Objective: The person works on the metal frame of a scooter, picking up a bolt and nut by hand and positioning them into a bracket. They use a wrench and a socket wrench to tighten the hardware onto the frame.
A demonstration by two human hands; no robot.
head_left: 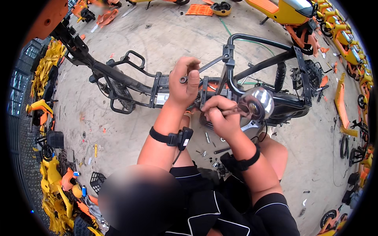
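Note:
A bare black vehicle frame (118,76) with wheels lies across the floor ahead of me. My left hand (183,84) is raised over its middle, fingers curled round a small round metal piece with a hollow end (183,79); the rest of that piece is hidden. Lower and to the right, my right hand (224,116) is closed with the fingers pinched together. What it grips is hard to make out. Just right of these fingers is a shiny round metal bowl-like thing (263,100), by the curved black tube (231,74). Whether the hand touches it, I cannot tell.
Below my hands lie a silver wrench (250,125), a socket-like piece (207,137) and several small metal parts (220,169). Yellow and orange body panels (59,196) are heaped at the left. Yellow scooters (346,47) line the right; a yellow helmet-like bowl (221,8) sits at the back.

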